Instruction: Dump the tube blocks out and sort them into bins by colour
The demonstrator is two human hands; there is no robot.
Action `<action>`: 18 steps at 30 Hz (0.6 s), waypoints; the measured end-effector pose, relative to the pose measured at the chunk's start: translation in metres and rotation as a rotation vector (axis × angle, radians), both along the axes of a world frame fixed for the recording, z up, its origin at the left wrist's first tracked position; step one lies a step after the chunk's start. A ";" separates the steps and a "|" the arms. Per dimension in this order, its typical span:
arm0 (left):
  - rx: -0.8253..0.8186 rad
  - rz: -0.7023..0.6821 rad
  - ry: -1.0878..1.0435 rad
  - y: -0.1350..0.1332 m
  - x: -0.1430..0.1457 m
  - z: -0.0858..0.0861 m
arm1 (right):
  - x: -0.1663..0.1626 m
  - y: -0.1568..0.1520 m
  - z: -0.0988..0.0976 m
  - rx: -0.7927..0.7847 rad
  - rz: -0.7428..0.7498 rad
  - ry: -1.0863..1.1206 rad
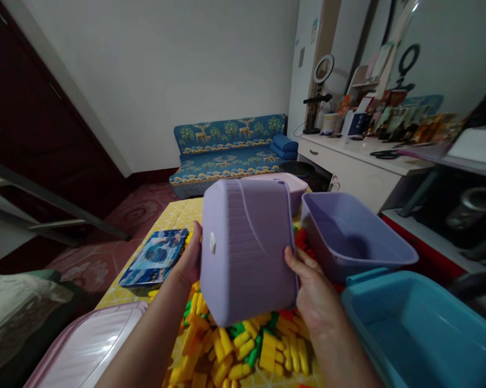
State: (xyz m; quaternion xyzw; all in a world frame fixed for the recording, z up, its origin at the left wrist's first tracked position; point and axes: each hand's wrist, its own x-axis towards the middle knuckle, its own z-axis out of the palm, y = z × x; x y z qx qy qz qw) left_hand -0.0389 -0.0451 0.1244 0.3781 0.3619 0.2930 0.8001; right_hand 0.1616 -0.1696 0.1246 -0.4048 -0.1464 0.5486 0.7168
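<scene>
squarely between grips (313,291) (purple bin (253,248))

I've room over bench (180,213) ctr-L, past blue tin (154,257); held lilac bin (253,253) blocks ctr, teal tub (412,302) lower R.

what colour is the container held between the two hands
The container is light purple; it shows best in the head view.

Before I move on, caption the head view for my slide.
The left hand and right hand hold a purple bin over yellow, green and red blocks on a table.
</scene>
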 end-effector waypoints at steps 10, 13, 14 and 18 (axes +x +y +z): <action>0.032 0.073 0.171 -0.008 0.013 0.021 | 0.027 0.009 -0.017 -0.094 -0.063 0.070; 0.090 0.043 0.268 -0.014 0.012 0.031 | 0.027 0.010 -0.023 -0.104 0.003 0.116; 0.118 0.023 0.304 -0.016 0.012 0.034 | 0.027 0.011 -0.025 -0.108 0.034 0.132; 0.298 -0.031 0.419 -0.023 0.010 0.045 | 0.027 0.012 -0.028 -0.115 0.111 0.173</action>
